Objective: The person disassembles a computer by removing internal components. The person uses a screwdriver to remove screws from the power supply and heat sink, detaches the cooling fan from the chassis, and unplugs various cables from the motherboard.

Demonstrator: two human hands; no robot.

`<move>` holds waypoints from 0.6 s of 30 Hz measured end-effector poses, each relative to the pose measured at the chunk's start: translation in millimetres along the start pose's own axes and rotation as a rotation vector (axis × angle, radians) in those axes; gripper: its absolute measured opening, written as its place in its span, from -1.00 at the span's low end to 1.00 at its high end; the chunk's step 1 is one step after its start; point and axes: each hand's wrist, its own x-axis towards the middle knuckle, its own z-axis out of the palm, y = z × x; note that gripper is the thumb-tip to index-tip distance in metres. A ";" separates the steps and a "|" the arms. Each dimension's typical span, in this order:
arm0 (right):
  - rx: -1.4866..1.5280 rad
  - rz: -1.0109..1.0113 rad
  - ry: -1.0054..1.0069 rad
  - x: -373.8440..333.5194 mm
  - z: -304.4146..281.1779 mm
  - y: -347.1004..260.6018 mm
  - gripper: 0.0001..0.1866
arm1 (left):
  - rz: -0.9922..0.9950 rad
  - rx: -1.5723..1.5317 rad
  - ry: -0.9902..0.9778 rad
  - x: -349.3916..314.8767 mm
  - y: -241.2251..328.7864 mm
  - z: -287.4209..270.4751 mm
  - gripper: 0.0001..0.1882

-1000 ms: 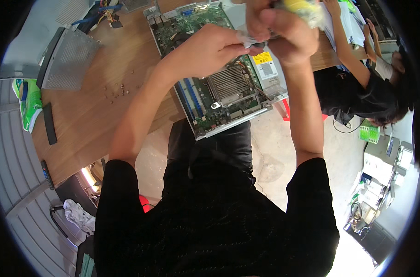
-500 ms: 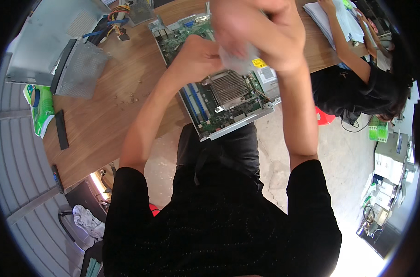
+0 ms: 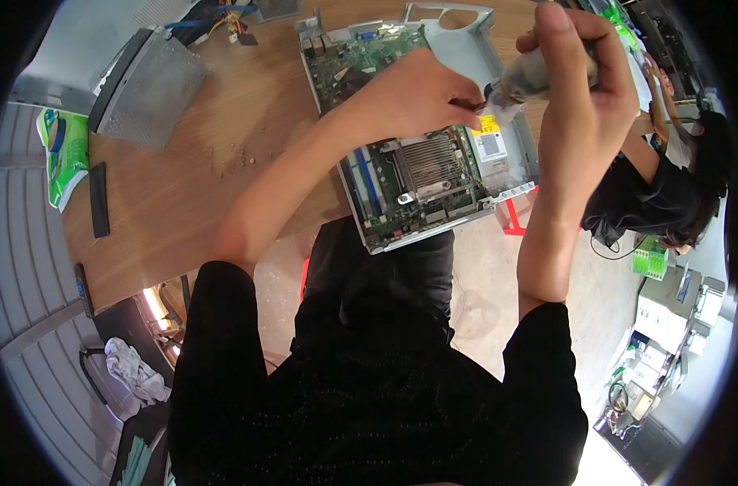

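My right hand (image 3: 583, 69) grips a translucent plastic item (image 3: 527, 77), crinkled-looking, with a dark spot near its narrow end; whether it is a bag or a bottle I cannot tell. Fingers pinched together, my left hand (image 3: 421, 97) meets that narrow end; what sits between its fingertips is hidden. Below both hands lies an open metal computer case (image 3: 519, 154) with a green circuit board (image 3: 369, 57). On the board are a finned heat sink (image 3: 429, 166) and blue memory slots (image 3: 369, 182). A white and yellow label (image 3: 489, 144) shows beside the heat sink.
The wooden table (image 3: 190, 202) bears a grey perforated panel (image 3: 154, 89), a green packet (image 3: 65, 154), a black strip (image 3: 99, 198) and colored cables (image 3: 235, 24). Small crumbs (image 3: 239, 158) lie near my left forearm. Another person in black (image 3: 660, 182) works at the right.
My hands have moved to the right in the picture, and the right one has drawn farther from the left. The case also appears farther right, and more of its inside shows.
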 end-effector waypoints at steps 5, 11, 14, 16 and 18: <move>0.860 0.034 -0.329 27.2 -14.3 33.5 -0.85 | 0.099 -0.028 -0.008 6.6 8.0 5.8 -0.67; 0.529 0.010 -0.162 31.3 -1.7 35.7 -0.74 | -0.017 -0.176 -0.073 0.6 -7.1 2.4 -0.77; -0.322 -0.252 -0.071 8.7 -12.5 5.6 -0.77 | 0.086 -0.150 0.023 -4.1 -15.5 3.3 -0.76; -0.540 -0.291 -0.143 5.3 -15.1 -11.3 -0.76 | 0.026 -0.090 -0.012 -5.5 -2.8 -0.2 -0.75; -0.674 -0.442 -0.182 8.1 -19.7 -10.8 -0.81 | -0.025 -0.032 -0.045 -5.1 2.0 -0.8 -0.74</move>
